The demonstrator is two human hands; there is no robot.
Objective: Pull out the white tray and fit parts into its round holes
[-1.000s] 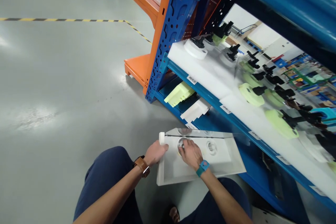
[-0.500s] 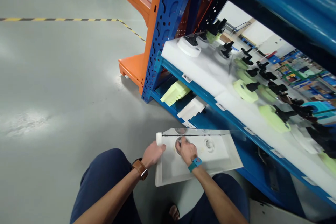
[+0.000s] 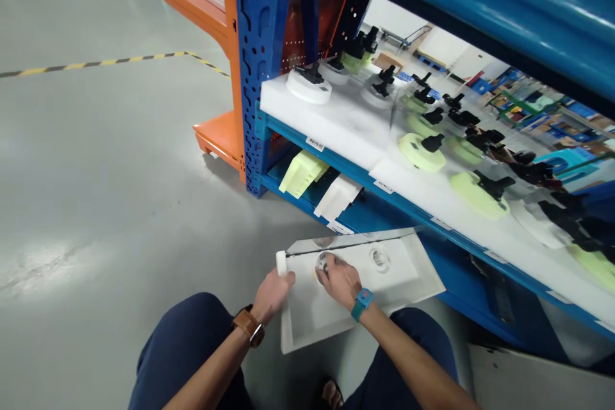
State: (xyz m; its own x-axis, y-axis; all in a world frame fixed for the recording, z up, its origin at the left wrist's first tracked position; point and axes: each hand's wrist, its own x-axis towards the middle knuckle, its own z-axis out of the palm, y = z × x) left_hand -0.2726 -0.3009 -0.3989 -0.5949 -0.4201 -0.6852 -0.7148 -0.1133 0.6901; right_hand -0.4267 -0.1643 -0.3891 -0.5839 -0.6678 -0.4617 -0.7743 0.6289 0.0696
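Observation:
A shallow white tray-like box (image 3: 312,320) is held tilted above my knees. My left hand (image 3: 271,293) is closed around its left wall, thumb over the rim, near the white corner (image 3: 281,261). Inside, my right hand (image 3: 342,282) has its fingers curled on a round whitish piece (image 3: 320,262) with dark markings. Its fingertips are partly hidden, as is much of that piece. To the right on the same face sits a white ring-shaped fitting (image 3: 380,261). A clear strip (image 3: 346,241) runs along the box's far side.
The blue shelf rack (image 3: 262,45) stands ahead and right, its lower beam close to the box. White foam (image 3: 336,118) carries several white and pale green parts with black knobs. A pale green part (image 3: 302,174) and a white part (image 3: 339,196) lie below. An orange rack (image 3: 218,141) stands left.
My view has shifted, so the rack appears farther left. The box tilts slightly differently. My right fingers have drawn back a little, showing more of the round piece; my left hand keeps its grip.

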